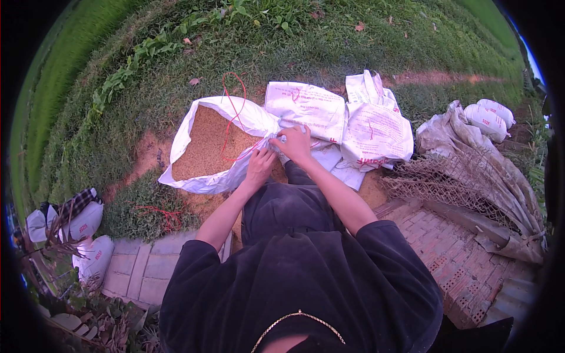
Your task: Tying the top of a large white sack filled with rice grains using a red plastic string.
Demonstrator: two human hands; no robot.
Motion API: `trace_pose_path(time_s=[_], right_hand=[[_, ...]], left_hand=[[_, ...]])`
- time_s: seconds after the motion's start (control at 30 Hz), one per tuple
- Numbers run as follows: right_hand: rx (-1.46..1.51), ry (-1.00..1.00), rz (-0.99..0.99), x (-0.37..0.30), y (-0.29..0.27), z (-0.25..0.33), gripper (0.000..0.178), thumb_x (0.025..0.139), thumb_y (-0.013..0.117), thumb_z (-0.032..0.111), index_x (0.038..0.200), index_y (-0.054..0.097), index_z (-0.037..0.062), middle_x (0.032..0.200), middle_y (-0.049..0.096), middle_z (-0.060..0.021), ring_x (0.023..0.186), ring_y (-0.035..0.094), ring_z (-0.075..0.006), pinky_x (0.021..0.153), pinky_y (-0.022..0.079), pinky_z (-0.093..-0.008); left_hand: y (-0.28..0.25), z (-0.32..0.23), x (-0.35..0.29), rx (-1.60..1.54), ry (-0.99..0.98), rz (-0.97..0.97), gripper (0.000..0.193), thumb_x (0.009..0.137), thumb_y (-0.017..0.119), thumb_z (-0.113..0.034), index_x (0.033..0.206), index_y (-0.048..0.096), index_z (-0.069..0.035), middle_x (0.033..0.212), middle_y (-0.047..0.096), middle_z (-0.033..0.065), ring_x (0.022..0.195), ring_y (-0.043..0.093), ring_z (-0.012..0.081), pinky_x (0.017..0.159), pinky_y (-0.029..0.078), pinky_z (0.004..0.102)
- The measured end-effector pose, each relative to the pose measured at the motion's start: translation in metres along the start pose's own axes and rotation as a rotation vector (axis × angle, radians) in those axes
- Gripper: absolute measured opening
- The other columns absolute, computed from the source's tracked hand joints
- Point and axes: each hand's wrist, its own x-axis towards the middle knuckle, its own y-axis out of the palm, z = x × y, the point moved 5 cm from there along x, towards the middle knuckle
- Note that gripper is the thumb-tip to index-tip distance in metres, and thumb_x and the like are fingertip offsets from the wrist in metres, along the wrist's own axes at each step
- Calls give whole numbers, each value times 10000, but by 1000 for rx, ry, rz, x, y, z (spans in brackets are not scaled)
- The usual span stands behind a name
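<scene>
A white woven sack (252, 115) lies wide-mouthed before me, full of golden-brown grain (207, 141). Both hands are at the bunched rim on its right side. My left hand (259, 167) is closed on the near part of that rim. Just beyond it, my right hand (294, 144) pinches the gathered fabric, with thumb and fingers bent together. A thin red string (228, 132) loops over the grain and runs toward my fingers. Exactly how the string meets the fingers is too small to make out.
Folded white sacks (306, 110) and another printed sack (378, 134) lie to the right. Wire netting (438, 183) and a dirty tarp (471, 150) stand beyond a brick stack (456, 259). Filled sacks (94, 256) sit at the left. Red string (168, 216) lies on the grass.
</scene>
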Motion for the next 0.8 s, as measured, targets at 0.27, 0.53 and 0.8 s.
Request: trace_pose_path(time_s=[0.27, 0.53, 0.8], right_hand=[[115, -289, 443, 23, 45, 0, 336, 822, 666, 429, 765, 654, 99, 798, 659, -50, 862, 621, -252, 818, 419, -428], [259, -187, 430, 27, 39, -23, 232, 824, 653, 296, 724, 638, 88, 710, 627, -56, 818, 601, -222, 873, 399, -449], [331, -372, 275, 25, 16, -9, 77, 767, 659, 158, 761, 616, 94, 741, 602, -23, 854, 580, -176, 969, 344, -464]], left_hand=[[-6, 1, -1, -23, -223, -121, 233, 770, 579, -81, 999, 603, -47, 888, 606, 71, 918, 560, 218, 828, 419, 372], [-36, 25, 15, -394, -754, -369, 62, 910, 561, -73, 915, 593, -20, 773, 604, 70, 684, 566, 208, 682, 446, 361], [-6, 89, 36, -1013, -1234, -537, 83, 941, 513, -54, 923, 586, -21, 673, 578, 58, 569, 571, 128, 524, 456, 322]])
